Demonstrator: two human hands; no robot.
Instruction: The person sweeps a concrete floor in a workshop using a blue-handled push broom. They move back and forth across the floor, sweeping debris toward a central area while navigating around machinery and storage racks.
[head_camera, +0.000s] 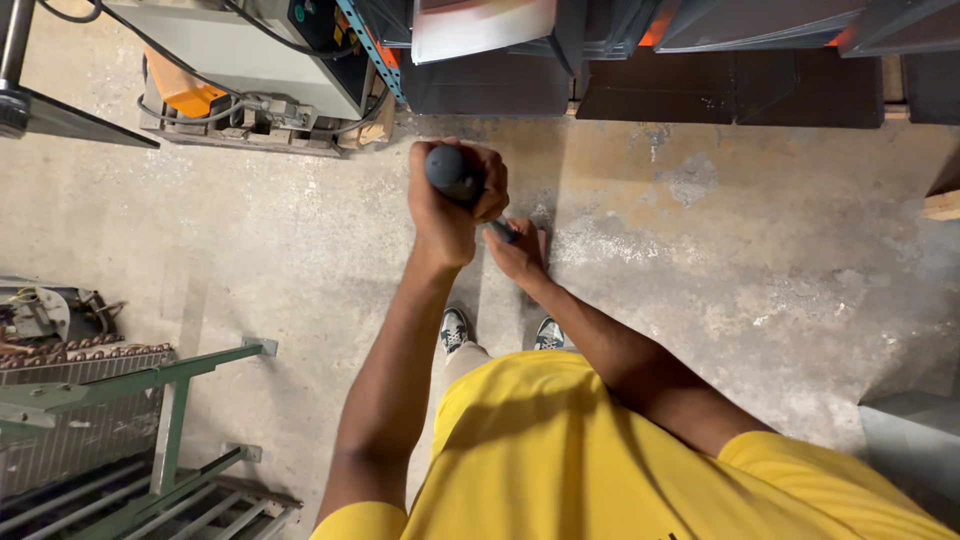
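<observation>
- I looked straight down and saw my left hand (447, 205) in the middle of the frame, a little above centre. It was closed tight around the round dark top of a long handle (455, 176).
- My right hand (518, 250) sat just below and to the right of the left one. Its fingers were wrapped around the same handle lower down, where a short dark bit of it showed between the two hands.
- The handle pointed almost right up at the camera, so I could see only its top end. I could not tell what was at its bottom end.
- Under my hands I saw my two shoes (454, 329), side by side on the floor (700, 260). The floor was grey and worn, with pale chipped patches to the right of my hands.
- My yellow shirt (560, 450) filled the bottom middle of the frame.
- A green metal frame (165, 400) stood at the lower left, with a finned metal part beside it.
- A grey machine (250, 55) with cables sat on a wooden pallet at the upper left.
- Dark shelves (650, 85) ran along the top of the frame.
</observation>
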